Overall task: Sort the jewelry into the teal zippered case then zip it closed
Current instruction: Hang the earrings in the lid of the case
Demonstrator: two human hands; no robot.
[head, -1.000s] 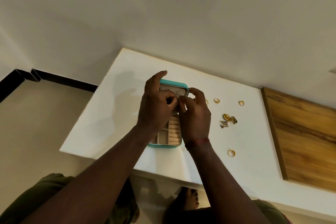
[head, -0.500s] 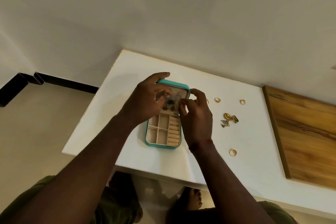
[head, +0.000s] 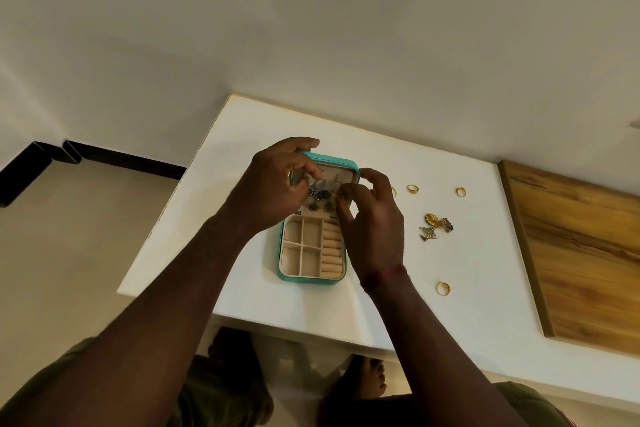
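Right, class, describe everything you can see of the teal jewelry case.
The teal case lies open on the white table, near its front edge. Its lining looks beige; the base holds four square compartments and ring rolls, all empty. Dark earrings hang in the lid. The left hand grips the lid; the right hand pinches one earring.

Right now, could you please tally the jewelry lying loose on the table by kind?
Gold rings: 4, one partly behind the right hand
Gold ornate cluster: 1
Silver ornate cluster: 1
Total: 6
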